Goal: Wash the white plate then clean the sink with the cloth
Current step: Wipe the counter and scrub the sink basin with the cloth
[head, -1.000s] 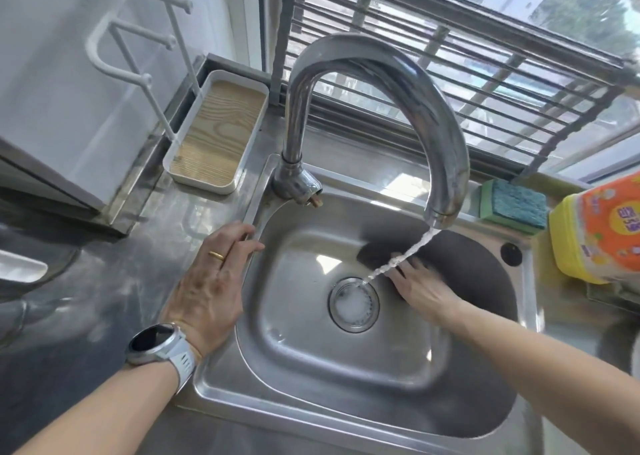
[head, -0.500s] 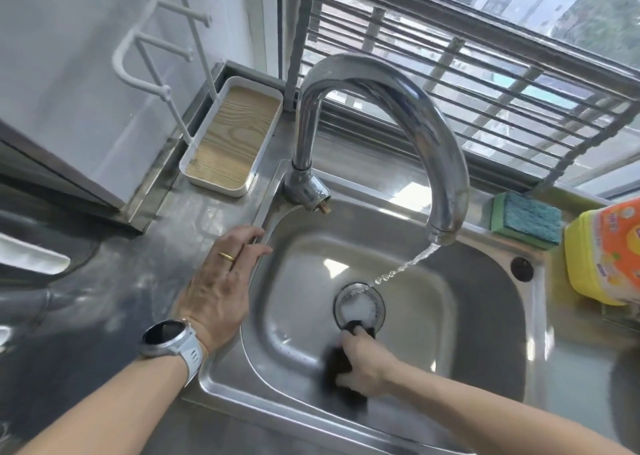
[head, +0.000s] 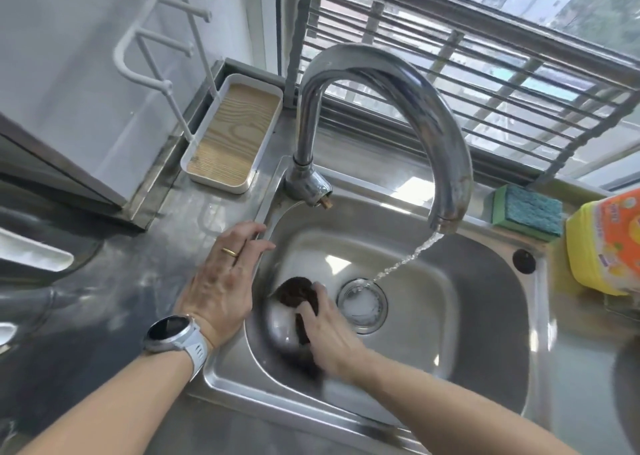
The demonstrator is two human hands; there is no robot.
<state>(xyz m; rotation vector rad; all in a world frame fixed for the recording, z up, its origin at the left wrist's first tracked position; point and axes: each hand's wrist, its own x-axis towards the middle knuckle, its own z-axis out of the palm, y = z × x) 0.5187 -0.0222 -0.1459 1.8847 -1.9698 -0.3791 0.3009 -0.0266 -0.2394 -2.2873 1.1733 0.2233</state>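
Observation:
A steel sink (head: pixel 485 333) fills the middle of the head view. My right hand (head: pixel 329 330) presses a dark brown cloth (head: pixel 294 290) against the sink's left inner wall, beside the drain (head: pixel 362 305). My left hand (head: pixel 225 281), with a ring and a wristwatch, lies flat on the sink's left rim, fingers spread, holding nothing. Water runs from the curved tap (head: pixel 408 108) down onto the drain. The white plate is not clearly in view.
A white tray with a wood-grain base (head: pixel 232 136) and a white rack (head: pixel 156 56) stand at the back left. A green sponge (head: pixel 528 212) and a yellow-orange detergent bottle (head: pixel 606 243) sit at the right. Window bars rise behind the tap.
My right hand has carried the cloth from the sink's back right wall, across the front of the drain, to the left wall. My left hand has stayed on the rim.

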